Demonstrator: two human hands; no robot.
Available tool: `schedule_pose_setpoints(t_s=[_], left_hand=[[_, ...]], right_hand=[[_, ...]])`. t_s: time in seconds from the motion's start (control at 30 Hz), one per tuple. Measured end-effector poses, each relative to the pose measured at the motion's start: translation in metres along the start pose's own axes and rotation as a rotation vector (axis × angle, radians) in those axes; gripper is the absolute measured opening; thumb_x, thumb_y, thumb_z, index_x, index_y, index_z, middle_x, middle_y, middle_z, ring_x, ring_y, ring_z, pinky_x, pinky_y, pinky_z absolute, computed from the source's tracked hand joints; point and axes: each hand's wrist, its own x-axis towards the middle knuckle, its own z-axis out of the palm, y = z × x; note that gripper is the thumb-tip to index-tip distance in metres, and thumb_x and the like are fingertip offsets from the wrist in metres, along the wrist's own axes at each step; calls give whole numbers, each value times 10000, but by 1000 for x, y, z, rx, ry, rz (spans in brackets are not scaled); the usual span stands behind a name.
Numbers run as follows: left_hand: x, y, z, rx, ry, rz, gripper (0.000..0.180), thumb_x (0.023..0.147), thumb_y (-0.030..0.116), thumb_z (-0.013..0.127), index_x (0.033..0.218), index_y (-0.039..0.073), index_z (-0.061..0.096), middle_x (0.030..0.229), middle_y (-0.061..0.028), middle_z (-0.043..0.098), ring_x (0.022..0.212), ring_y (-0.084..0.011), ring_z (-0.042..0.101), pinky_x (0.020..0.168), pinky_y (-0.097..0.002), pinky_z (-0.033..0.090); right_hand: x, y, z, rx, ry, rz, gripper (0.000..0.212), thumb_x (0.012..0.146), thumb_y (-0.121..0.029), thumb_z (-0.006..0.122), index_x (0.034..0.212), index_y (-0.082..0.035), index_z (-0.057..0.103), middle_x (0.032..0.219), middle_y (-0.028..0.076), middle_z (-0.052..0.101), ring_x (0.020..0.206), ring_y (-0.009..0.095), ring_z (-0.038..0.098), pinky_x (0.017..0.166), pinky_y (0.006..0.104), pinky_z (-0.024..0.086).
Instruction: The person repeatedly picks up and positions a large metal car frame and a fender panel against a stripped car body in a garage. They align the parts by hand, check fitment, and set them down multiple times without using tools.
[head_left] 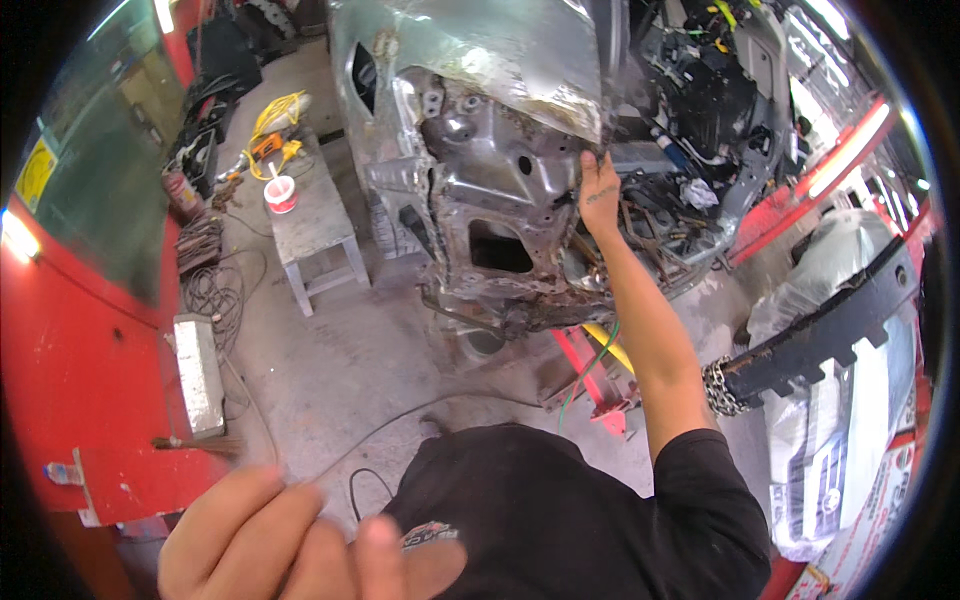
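Note:
A stripped grey car body [505,60] stands ahead of me, its bare metal rusted and torn along the lower edges. My right arm reaches up to it, and my right hand [599,195] grips the edge of the inner metal panel [485,165], fingertips partly hidden behind it. Below that hand is a rectangular hole [501,252] in the panel. Close to the camera at the lower left, my left hand [290,545] is raised, its fingers loosely bent and somewhat blurred. Nothing shows between them, and it touches no part of the car.
Left of the car, a low bench [312,225] holds a red-and-white tub [281,194], an orange power tool [267,146] and a yellow cord [275,118]. Cables [215,290] and a hose [440,398] cross the floor. A red stand [590,380] and a chained dark beam [820,330] are at right.

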Motion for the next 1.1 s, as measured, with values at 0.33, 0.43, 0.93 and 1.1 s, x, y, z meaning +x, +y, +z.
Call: schedule_pose_setpoints(t_s=[0.33,0.43,0.93,1.1], left_hand=[[35,12,-32,261,-370,-53,385,947,335,727,1093,-4,617,853,-73,637,772,-197,693,724,-372,627],[41,20,-30,274,-356,-51,375,945,329,728,1086,-1,620,845,-68,639,758,-196,690,710,-363,625],[67,55,51,-222,-157,-267,361,712,281,851,878,8,683,657,-87,577,607,-248,596,635,-414,519],[-21,63,187,-672,-450,-783,278,839,284,775,958,35,736,763,-165,680,697,-340,665,649,-421,511]], right_hand=[[1,22,0,-57,57,-66,736,1041,-491,497,1286,203,526,965,362,664,946,496,655,859,476,496],[2,19,0,-28,48,-78,715,1042,-483,499,1287,188,533,955,349,668,939,499,652,855,476,494],[2,24,-11,11,-20,-93,649,1039,-490,494,1277,111,557,909,344,659,894,514,650,782,527,485],[2,29,-12,-14,-85,-14,662,1031,-506,481,1284,100,561,982,362,667,968,530,643,868,534,498]])
